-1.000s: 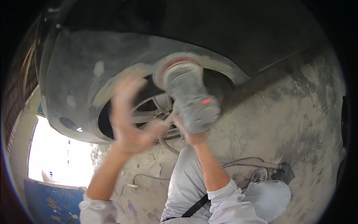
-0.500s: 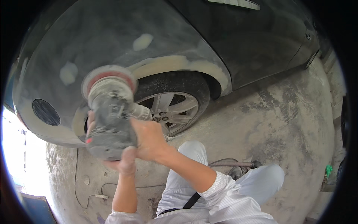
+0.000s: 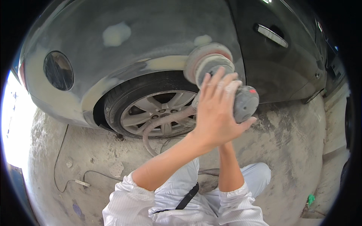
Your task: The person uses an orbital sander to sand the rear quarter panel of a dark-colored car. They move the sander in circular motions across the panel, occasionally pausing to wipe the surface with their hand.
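Note:
A dusty grey power sander with a round, red-edged pad is at the car's rear fender, beside the door gap and over the right end of the wheel arch. Whether the pad touches the panel is hard to tell. My left hand lies over the sander's body, its fingers wrapped across the top and the thumb low on the right. Behind it, my right forearm rises to the sander; the right hand's fingers are hidden. Pale filler lines the arch, and a filler patch marks the panel.
A ribbed hose hangs from the sander past the spoked wheel. On the dusty concrete floor lies a thin cable with a pale connector. The black car door has a shiny handle.
The sander has moved right, from the arch's left side to its right end near the door. My left arm now crosses in front; earlier the right one did. The view has shifted too.

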Demonstrator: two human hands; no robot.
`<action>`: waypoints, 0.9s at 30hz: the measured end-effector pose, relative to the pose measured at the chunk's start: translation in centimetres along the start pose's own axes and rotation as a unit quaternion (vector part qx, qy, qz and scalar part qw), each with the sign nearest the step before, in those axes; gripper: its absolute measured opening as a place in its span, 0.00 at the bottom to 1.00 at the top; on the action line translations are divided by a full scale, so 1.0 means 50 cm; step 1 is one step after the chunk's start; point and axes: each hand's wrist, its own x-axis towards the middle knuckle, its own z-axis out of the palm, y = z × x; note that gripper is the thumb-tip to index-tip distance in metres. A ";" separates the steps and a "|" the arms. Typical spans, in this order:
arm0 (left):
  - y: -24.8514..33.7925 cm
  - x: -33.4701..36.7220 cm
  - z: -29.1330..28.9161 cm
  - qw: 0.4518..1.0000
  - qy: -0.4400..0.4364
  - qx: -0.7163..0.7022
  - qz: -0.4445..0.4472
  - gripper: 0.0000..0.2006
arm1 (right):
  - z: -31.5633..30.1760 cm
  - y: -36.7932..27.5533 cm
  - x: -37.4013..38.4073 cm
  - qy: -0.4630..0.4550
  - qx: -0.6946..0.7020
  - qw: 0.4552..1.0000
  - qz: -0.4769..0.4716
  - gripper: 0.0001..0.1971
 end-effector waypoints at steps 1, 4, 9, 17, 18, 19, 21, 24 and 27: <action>-0.009 0.002 -0.040 1.000 0.025 -0.003 0.004 0.47 | 0.030 -0.006 -0.003 -0.016 -0.009 1.000 -0.003 0.28; -0.050 -0.017 -0.199 0.996 0.084 -0.016 -0.027 0.48 | 0.154 -0.023 -0.017 -0.093 -0.057 0.994 -0.030 0.27; -0.125 -0.165 -0.418 0.923 0.290 -0.139 -0.211 0.48 | 0.368 -0.054 -0.061 -0.278 -0.282 0.906 -0.150 0.26; -0.245 -0.296 -0.558 0.772 0.505 -0.276 -0.269 0.42 | 0.554 -0.049 -0.103 -0.438 -0.439 0.781 -0.081 0.22; -0.246 -0.293 -0.547 0.793 0.500 -0.226 -0.265 0.40 | 0.539 -0.050 -0.100 -0.408 -0.452 0.789 -0.085 0.22; -0.237 -0.286 -0.526 0.791 0.513 -0.193 -0.272 0.38 | 0.517 -0.052 -0.099 -0.400 -0.461 0.789 -0.077 0.22; -0.219 -0.250 -0.473 0.888 0.404 -0.151 -0.160 0.40 | 0.445 -0.060 -0.083 -0.363 -0.445 0.815 -0.075 0.19; -0.168 -0.177 -0.387 0.943 0.298 -0.115 -0.089 0.48 | 0.361 -0.070 -0.064 -0.295 -0.249 0.922 -0.039 0.28; -0.143 -0.148 -0.382 0.950 0.282 -0.100 -0.089 0.48 | 0.341 -0.070 -0.068 -0.305 -0.216 0.925 -0.073 0.24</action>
